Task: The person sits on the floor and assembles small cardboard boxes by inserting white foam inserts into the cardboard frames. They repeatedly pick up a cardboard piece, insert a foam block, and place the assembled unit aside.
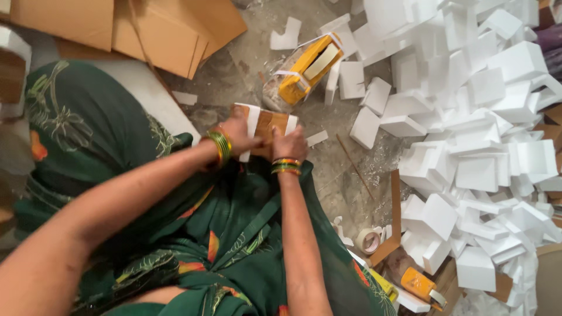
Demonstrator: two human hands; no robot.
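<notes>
A small brown cardboard-wrapped block with white foam pieces at its corners rests against my knees over the green patterned cloth. My left hand grips its left side, fingers across the front. On its right side my right hand presses down on it. Both wrists carry green and orange bangles. The block's lower part is hidden behind my hands.
A yellow tape dispenser in clear plastic lies on the floor just beyond. A big heap of white foam corner pieces fills the right. Cardboard sheets lie at top left. A tape roll and another yellow dispenser sit lower right.
</notes>
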